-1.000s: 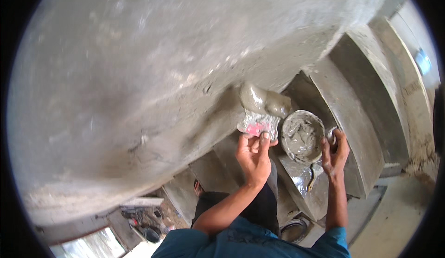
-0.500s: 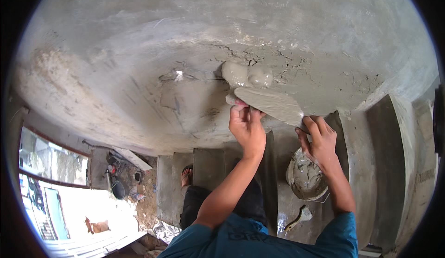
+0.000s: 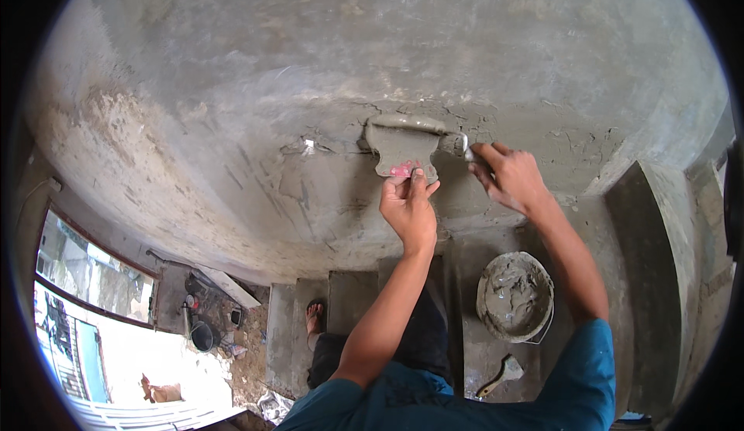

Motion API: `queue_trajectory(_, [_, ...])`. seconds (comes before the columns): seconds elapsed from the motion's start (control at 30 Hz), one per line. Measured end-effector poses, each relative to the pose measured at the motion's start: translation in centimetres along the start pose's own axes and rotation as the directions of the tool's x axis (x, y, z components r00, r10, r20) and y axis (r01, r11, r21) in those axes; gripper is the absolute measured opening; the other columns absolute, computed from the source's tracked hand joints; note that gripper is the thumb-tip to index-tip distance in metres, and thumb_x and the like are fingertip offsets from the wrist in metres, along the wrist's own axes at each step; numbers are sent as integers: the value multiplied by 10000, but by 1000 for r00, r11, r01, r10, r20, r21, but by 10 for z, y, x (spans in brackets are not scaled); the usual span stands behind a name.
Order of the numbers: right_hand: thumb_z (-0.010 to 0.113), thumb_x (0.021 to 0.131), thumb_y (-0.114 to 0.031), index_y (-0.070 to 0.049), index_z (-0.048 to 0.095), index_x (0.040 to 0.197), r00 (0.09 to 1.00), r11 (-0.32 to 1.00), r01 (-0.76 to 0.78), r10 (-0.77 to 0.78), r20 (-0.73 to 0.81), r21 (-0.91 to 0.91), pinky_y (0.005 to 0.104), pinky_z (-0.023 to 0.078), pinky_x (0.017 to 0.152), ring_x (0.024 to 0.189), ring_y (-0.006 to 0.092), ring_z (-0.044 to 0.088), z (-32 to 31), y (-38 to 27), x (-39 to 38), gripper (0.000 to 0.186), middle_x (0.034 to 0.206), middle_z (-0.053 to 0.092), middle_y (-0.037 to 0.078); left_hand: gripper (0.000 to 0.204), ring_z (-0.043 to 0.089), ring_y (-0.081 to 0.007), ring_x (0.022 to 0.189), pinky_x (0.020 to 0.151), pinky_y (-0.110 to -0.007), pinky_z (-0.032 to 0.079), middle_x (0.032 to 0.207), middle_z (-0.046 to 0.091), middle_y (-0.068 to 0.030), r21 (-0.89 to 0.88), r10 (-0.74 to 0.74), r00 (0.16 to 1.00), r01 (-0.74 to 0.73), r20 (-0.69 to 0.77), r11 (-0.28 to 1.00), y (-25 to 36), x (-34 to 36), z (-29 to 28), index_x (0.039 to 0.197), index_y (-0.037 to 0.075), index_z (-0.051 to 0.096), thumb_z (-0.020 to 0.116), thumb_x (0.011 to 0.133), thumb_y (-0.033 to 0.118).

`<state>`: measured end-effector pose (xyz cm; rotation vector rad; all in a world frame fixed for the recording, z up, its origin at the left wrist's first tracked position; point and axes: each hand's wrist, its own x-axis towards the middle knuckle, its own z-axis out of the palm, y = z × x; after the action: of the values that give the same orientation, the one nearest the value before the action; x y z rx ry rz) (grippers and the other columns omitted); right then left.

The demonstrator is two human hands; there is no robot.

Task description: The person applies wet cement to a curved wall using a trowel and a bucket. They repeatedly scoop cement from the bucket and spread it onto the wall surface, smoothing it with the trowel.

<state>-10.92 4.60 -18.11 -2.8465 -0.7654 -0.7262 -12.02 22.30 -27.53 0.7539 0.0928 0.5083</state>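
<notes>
My left hand [image 3: 412,210] pinches the lower edge of a small mortar-coated board [image 3: 404,148] with curved sides and a pinkish-red patch near my fingers. A thick roll of wet grey mortar [image 3: 407,123] lies along the board's upper edge, close to the wall. My right hand [image 3: 511,179] is closed around the end of a mortar-smeared trowel [image 3: 455,143], just right of the board. The trowel is turned nearly edge-on, so most of its blade cannot be made out. Behind both tools is the grey plastered wall [image 3: 496,59], with a cracked, rough band.
On a concrete step below my right arm stands a bucket [image 3: 482,299] of wet mortar, with a brush [image 3: 505,373] beside it. Stairs [image 3: 354,291] run across below the wall. At lower left are a dark bucket [image 3: 203,336], rubble, and a brown animal [image 3: 160,391] outside.
My right hand has moved up and left, turning the trowel from flat to nearly edge-on. The mortar mound on the board is now a roll at its upper edge. The bucket shows fully.
</notes>
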Motion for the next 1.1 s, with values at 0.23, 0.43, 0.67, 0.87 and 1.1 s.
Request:
queue_trajectory(0.23, [733, 972, -337, -62, 741, 1172, 999, 997, -22, 19, 35, 69, 514, 535, 708, 796, 421, 709, -37, 19, 34, 341, 928, 750, 201, 150, 721, -235, 1117, 824, -403, 695, 1206, 689, -186, 13, -31, 999, 32, -5, 999, 10, -1, 4, 1141, -62, 606, 668, 1025, 11])
queue_trajectory(0.43, [741, 975, -296, -42, 747, 1171, 994, 993, 7, 6, -112, 117, 486, 540, 696, 745, 411, 697, -56, 25, 31, 321, 945, 750, 200, 154, 721, -238, 1117, 822, -406, 693, 1212, 684, -190, 1, -50, 999, 50, -4, 999, 10, 0, 1, 1147, -56, 615, 673, 1020, 9])
queue_trajectory(0.67, [738, 977, -250, -37, 740, 1185, 979, 988, -104, 122, -163, 110, 473, 560, 688, 746, 405, 713, -57, 16, -7, 297, 989, 758, 196, 156, 728, -251, 1096, 815, -399, 692, 1218, 674, -184, -7, -76, 997, 76, -7, 997, 11, 1, 2, 1143, -63, 616, 671, 1012, 2])
queue_trajectory(0.87, [729, 985, -281, -45, 740, 1202, 997, 989, -5, 16, -77, 148, 484, 567, 695, 767, 416, 725, -7, 22, -19, 321, 989, 760, 197, 164, 724, -205, 961, 794, -379, 691, 1133, 697, -179, -2, -94, 996, 94, -9, 996, 9, 2, 2, 1143, -68, 617, 678, 1008, 2])
queue_trajectory(1.1, [696, 1025, -373, -2, 731, 1260, 979, 948, -148, 182, -97, 282, 421, 559, 716, 757, 353, 730, -51, 84, 14, 441, 900, 734, 234, 174, 722, -197, 948, 783, -380, 689, 1075, 704, -166, -15, -46, 999, 46, -3, 999, 6, 1, -2, 1138, -71, 617, 688, 1010, 22])
